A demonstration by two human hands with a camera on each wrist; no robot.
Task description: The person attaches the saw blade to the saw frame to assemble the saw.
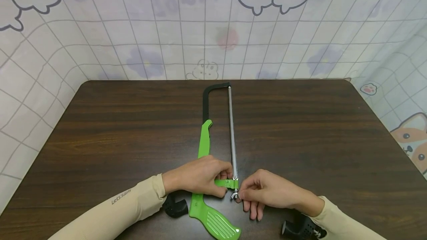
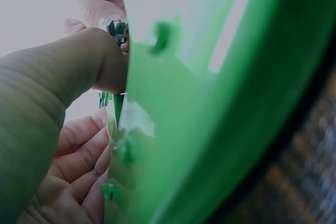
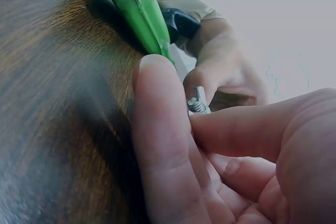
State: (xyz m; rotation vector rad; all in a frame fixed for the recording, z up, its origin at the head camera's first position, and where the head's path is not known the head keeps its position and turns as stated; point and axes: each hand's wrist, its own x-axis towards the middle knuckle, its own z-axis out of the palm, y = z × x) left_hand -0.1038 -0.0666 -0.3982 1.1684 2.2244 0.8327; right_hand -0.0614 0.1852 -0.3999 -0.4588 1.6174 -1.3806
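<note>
A hacksaw (image 1: 204, 142) with a green handle and black front frame lies on the table, its silver blade bar (image 1: 232, 136) running along the right side. My left hand (image 1: 203, 175) reaches over the frame and grips the short green arm (image 1: 227, 183) at the near end of the bar. With thumb and forefinger, my right hand (image 1: 267, 192) pinches the metal wing nut (image 1: 234, 195) below that arm. In the right wrist view, the wing nut (image 3: 198, 100) and its thread show just beyond my fingertips. Green frame (image 2: 173, 103) fills much of the left wrist view.
The dark wooden table (image 1: 300, 129) stretches out around the saw. A white, grid-patterned sheet (image 1: 166, 29) with cartoon prints rises behind it and at the sides. Black wrist devices (image 1: 175, 206) sit under both sleeves, close to the tabletop.
</note>
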